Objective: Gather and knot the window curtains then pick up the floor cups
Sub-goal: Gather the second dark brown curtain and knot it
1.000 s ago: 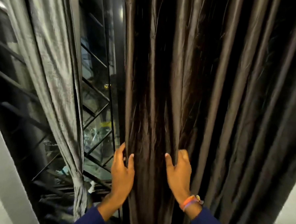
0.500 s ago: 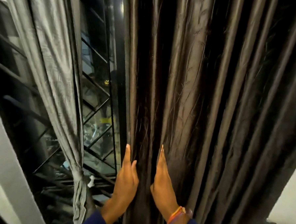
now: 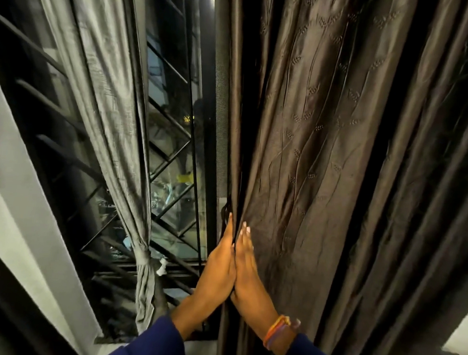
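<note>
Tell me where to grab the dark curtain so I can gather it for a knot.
Grip the dark curtain at its left edge, where the left hand and right hand press its folds together. Come from the window side, wrapping rightward; the pleats hang vertically and should bunch sideways.

**Dim indoor light, dark glass, bent edges**

Light is low and warm-grey. The dark curtain (image 3: 337, 155) shows soft sheen on its folds with deep black shadow between. The window (image 3: 172, 136) at centre-left is dark, with small reflections. Straight lines bow toward the frame's edges.
</note>
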